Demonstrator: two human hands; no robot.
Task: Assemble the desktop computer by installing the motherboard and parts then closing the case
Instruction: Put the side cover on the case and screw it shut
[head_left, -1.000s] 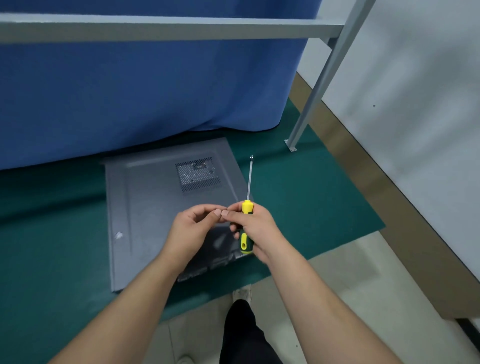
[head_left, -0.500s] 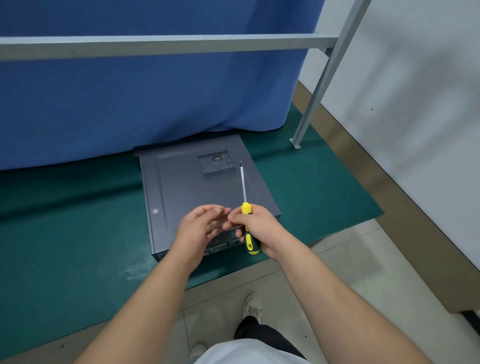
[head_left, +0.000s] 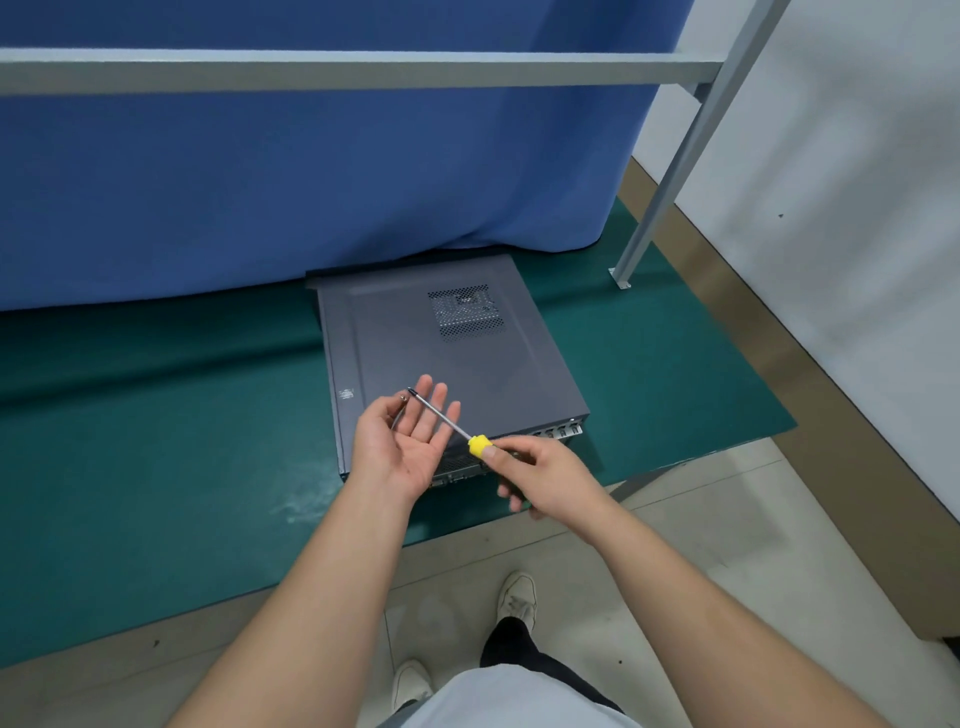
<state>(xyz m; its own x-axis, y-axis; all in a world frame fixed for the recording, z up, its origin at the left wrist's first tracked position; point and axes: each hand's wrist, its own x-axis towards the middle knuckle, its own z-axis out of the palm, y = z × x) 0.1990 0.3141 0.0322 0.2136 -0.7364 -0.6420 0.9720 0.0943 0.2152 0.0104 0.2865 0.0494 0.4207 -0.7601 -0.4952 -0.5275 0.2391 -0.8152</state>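
Grey metal desktop case (head_left: 447, 358) lay closed on the green mat (head_left: 156, 441). Our right hand (head_left: 550, 480) gripped the yellow-handled screwdriver (head_left: 457, 431); left hand (head_left: 405, 441) lay flat-open, small screw (head_left: 403, 398) at its fingertip, likely to seat it on the tip.

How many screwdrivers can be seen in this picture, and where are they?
1. The screwdriver is gripped by its yellow handle in the right hand; its shaft reaches over the open left hand, above the closed computer case. Others may lie out of view.
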